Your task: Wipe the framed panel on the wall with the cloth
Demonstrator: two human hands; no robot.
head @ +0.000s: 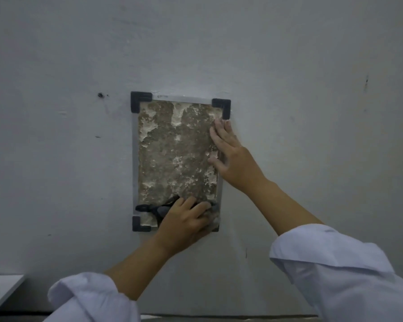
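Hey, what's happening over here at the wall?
A person in white sleeves is cleaning a framed panel fixed to the wall. The left hand presses a dark cloth against the panel's bottom edge, covering the lower right corner. The right hand lies flat, fingers spread, on the panel's right edge just below the upper right black corner bracket, apparently steadying it. The panel's surface is mottled brown with whitish patches across most of it.

The left hand (pixel 186 219) hides most of the dark cloth (pixel 157 209) and the panel's lower right corner.
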